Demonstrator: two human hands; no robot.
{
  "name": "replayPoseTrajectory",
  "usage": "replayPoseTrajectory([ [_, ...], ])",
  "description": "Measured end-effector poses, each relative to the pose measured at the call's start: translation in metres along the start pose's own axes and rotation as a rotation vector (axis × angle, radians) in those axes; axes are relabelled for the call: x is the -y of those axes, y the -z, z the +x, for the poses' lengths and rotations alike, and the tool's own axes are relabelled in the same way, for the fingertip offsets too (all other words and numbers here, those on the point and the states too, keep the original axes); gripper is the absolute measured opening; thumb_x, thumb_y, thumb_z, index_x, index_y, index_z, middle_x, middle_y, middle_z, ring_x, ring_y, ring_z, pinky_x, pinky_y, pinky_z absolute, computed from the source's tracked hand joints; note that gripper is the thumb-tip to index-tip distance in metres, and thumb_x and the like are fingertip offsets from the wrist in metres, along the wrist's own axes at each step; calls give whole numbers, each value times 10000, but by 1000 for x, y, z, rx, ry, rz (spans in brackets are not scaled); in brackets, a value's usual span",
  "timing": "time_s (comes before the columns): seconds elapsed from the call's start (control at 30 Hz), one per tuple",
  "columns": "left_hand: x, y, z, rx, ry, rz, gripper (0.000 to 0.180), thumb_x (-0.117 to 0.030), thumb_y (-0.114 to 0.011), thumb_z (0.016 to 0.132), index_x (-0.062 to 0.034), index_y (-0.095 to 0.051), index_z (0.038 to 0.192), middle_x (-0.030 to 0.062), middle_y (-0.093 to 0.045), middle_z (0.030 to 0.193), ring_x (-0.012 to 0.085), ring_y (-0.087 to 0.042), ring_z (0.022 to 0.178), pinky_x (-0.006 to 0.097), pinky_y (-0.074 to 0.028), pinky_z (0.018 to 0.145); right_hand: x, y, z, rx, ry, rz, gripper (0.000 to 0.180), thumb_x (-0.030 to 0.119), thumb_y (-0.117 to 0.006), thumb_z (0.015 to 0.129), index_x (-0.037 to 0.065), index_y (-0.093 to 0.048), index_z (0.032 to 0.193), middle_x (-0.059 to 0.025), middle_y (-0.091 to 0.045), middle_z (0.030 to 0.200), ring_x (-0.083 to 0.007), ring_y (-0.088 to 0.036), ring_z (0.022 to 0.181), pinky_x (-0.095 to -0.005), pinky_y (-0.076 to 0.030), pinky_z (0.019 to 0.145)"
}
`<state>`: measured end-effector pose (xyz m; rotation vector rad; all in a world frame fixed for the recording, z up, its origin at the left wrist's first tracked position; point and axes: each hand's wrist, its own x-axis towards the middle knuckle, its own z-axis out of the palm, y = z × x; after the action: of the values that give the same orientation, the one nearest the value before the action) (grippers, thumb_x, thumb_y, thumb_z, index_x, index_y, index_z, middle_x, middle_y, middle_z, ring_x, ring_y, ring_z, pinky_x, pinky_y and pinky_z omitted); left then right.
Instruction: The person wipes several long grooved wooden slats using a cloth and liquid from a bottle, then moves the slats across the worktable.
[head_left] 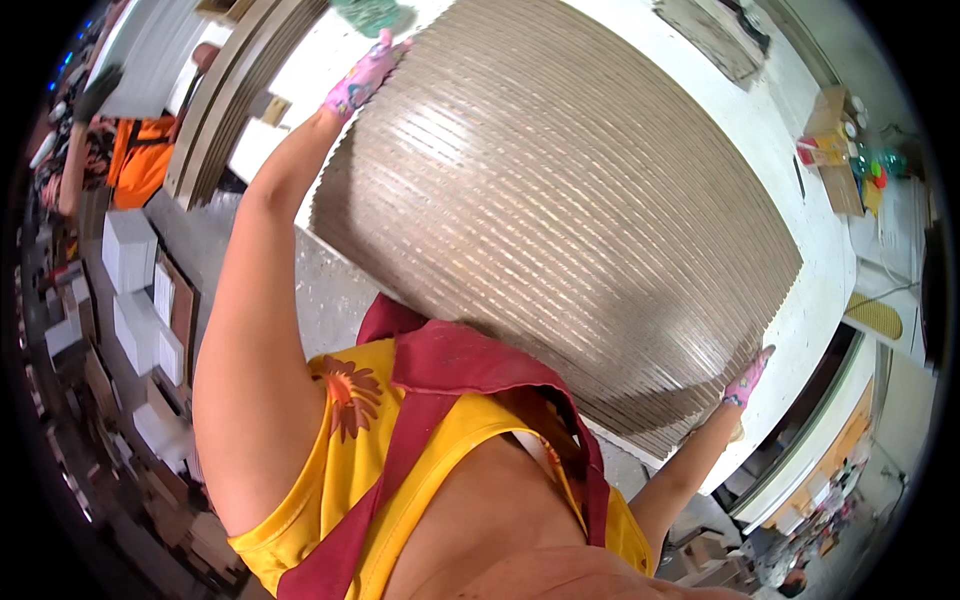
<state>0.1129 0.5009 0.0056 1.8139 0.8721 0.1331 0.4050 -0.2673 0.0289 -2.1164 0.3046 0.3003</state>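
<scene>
Many long, narrow grey-brown strips (560, 200) lie side by side in a wide sheet, with a shiny surface that catches the light. Their ends form jagged rows on both sides. My left hand (362, 82), in a pink patterned glove, rests against the strips' far left ends with its fingers stretched out. At the near right corner, my right hand (746, 382), gloved alike, lies along the opposite ends, its fingers extended. Beneath the strips is a white table (800, 230). The nearest strips come close to my dark red apron (470, 360).
A green bundle (368, 14) sits beyond my left hand. Stacked long boards (225, 95) stand to the left, near another person in an orange garment (142, 165). A worn grey block (712, 38) lies at the far right, and an open cardboard box (832, 135) holds bottles.
</scene>
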Motion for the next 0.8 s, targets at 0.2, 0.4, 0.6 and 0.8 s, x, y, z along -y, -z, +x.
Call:
replayPoseTrajectory([
  [0.2, 18, 36, -55, 402, -229, -438, 1062, -836, -223, 705, -59, -169, 1428, 158, -192, 1464, 247, -218, 1342, 319, -158, 1103, -37, 33, -70, 278, -10, 502, 735, 610, -179, 898, 107, -190, 1434, -142, -137, 1490, -252, -131, 1372, -421, -84, 1109],
  [0.4, 12, 11, -138, 172, -85, -517, 984, -814, -223, 738, -92, -298, 1401, 98, -392, 1369, 200, -411, 1218, 301, -345, 1012, 15, -11, -129, -320, -480, -454, 919, 748, -225, 801, 38, -327, 1376, -189, -391, 1361, -314, -351, 1260, -442, -210, 1063],
  [0.6, 10, 14, -133, 40, 65, -221, 846, -744, -227, 818, -112, -414, 1347, 147, -477, 1276, 193, -486, 1134, 284, -387, 958, 8, -17, -127, -272, -316, -270, 925, 745, -274, 796, 30, -309, 1382, -142, -310, 1429, -283, -249, 1329, -401, -154, 1090],
  [0.8, 33, 11, -124, -14, -28, -67, 862, -763, -136, 800, -168, -347, 1387, 170, -479, 1279, 246, -472, 1169, 331, -361, 993, -19, -3, -116, -102, -213, -195, 899, 711, -296, 823, 14, -277, 1391, -125, -277, 1447, -273, -250, 1329, -363, -139, 1094],
])
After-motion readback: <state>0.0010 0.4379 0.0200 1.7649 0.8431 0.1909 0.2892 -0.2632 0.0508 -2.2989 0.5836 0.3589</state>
